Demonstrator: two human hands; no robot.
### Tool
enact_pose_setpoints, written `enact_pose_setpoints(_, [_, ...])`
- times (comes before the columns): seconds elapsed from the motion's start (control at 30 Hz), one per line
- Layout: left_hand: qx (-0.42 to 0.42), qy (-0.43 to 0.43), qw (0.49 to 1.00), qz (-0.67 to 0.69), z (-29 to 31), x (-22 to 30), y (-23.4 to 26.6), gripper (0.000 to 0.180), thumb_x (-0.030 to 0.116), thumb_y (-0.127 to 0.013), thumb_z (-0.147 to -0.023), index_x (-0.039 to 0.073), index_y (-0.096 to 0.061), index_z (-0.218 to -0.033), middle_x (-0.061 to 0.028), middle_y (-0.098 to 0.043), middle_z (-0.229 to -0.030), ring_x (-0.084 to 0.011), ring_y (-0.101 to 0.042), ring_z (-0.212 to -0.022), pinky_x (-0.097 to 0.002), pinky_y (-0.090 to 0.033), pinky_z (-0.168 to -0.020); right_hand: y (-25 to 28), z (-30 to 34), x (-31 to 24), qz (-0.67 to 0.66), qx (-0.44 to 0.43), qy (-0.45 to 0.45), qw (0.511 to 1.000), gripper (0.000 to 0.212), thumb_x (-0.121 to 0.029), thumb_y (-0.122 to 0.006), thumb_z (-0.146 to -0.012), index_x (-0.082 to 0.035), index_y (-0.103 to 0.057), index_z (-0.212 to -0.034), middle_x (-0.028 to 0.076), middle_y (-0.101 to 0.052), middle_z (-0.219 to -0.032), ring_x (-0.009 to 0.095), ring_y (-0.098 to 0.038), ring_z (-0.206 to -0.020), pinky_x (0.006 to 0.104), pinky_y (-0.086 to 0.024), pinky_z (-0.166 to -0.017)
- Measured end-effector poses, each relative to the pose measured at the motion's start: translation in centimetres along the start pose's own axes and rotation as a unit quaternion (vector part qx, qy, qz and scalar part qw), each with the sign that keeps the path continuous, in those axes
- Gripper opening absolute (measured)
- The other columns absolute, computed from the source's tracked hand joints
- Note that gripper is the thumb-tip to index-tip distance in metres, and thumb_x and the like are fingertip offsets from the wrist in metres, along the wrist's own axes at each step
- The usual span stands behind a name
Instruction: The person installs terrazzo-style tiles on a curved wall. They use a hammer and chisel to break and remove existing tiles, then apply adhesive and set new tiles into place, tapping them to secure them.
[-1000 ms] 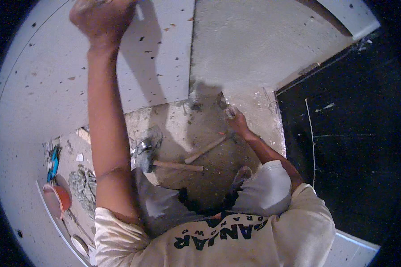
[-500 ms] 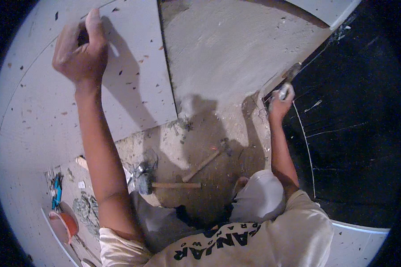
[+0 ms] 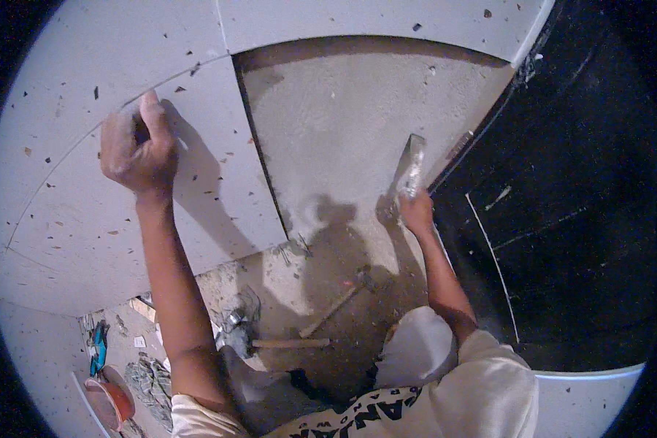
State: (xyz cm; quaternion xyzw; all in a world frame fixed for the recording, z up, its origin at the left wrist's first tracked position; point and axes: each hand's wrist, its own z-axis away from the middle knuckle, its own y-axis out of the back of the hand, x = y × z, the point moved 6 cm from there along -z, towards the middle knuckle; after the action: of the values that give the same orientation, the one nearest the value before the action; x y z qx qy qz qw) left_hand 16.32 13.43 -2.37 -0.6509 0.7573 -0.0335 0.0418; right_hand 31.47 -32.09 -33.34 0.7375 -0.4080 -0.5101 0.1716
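Observation:
My right hand (image 3: 417, 212) grips a trowel (image 3: 415, 162), its pale metal blade pointing away from me over grey mortar (image 3: 328, 109). The blade is close to the mortar's right edge; contact is hard to judge. On the left, my left hand (image 3: 140, 150) hovers over a large white speckled tile (image 3: 212, 109) and casts a shadow on it. Its fingers are loosely curled with the thumb apart, and nothing shows in them. The mortar fills a recess between this tile, another white tile beyond it and a black panel (image 3: 562, 219) on the right.
Before my knees lie a hammer (image 3: 339, 306) and a mallet with a wooden handle (image 3: 292, 343). At the lower left are blue-handled pliers (image 3: 98, 349), an orange bowl (image 3: 111, 403) and a crumpled grey cloth (image 3: 150, 387). Loose debris dots the tiles.
My right hand has swung the trowel left, off the black panel's edge and over the mortar. The view has shifted, showing more of the far tile; my left hand still hovers over the white tile.

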Motion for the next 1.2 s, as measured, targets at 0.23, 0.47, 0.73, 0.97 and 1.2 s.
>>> enact_pose_setpoints(0.23, [0.017, -0.006, 1.000, 0.022, -0.4, 0.4, 0.5, 0.025, 0.010, -0.075, -0.082, 0.007, -0.061, -0.061, -0.0039, -0.055, -0.057, -0.0154, -0.048, -0.050, -0.0296, -0.038, -0.047, 8.2, -1.5, -3.7, -0.303, 0.302, -0.005, 0.904, 0.034, -0.013, -0.069, -0.085, -0.002, -0.054, -0.114, 0.015, -0.063, -0.108, 0.030, -0.062, -0.094, 0.0367, -0.049, -0.082])
enact_pose_setpoints(0.47, [0.021, -0.012, 0.999, 0.027, -0.1, 0.4, 0.6, 0.025, 0.009, -0.075, -0.082, 0.007, -0.061, -0.061, -0.0024, -0.056, -0.057, -0.0142, -0.049, -0.051, -0.0290, -0.038, -0.047, 6.0, -0.5, -6.5, -0.166, 0.126, 0.051, 0.977, 0.034, -0.016, -0.067, -0.088, 0.002, -0.058, -0.114, 0.013, -0.065, -0.102, 0.026, -0.061, -0.092, 0.0375, -0.048, -0.088])
enact_pose_setpoints(0.73, [0.024, 0.010, 0.999, 0.045, 0.2, 0.6, 0.1, 0.023, 0.008, -0.074, -0.081, 0.008, -0.061, -0.063, -0.0012, -0.057, -0.058, -0.0147, -0.049, -0.052, -0.0294, -0.039, -0.048, 1.8, -1.8, -1.7, 0.074, -0.006, -0.021, 0.997, 0.027, -0.013, -0.065, -0.088, 0.002, -0.061, -0.109, 0.020, -0.066, -0.101, 0.031, -0.063, -0.092, 0.0416, -0.049, -0.083])
enact_pose_setpoints(0.97, [0.035, -0.018, 0.998, 0.046, 0.1, 0.8, 0.2, 0.025, 0.007, -0.074, -0.081, 0.008, -0.059, -0.061, -0.0026, -0.054, -0.057, -0.0165, -0.047, -0.051, -0.0308, -0.037, -0.049, 6.4, -0.1, -5.0, -0.225, 0.234, 0.000, 0.946, 0.035, -0.014, -0.065, -0.087, -0.001, -0.057, -0.118, 0.023, -0.067, -0.107, 0.039, -0.066, -0.096, 0.0417, -0.051, -0.083])
enact_pose_setpoints(1.2, [0.025, -0.015, 0.999, 0.044, 0.1, 0.6, 0.0, 0.027, 0.007, -0.075, -0.081, 0.008, -0.058, -0.060, -0.0033, -0.052, -0.056, -0.0167, -0.046, -0.052, -0.0314, -0.037, -0.049, -1.1, 2.8, -0.7, -0.070, -0.081, -0.026, 0.994, 0.039, -0.024, -0.072, -0.081, -0.001, -0.060, -0.109, 0.025, -0.068, -0.096, 0.042, -0.067, -0.091, 0.0476, -0.053, -0.078])
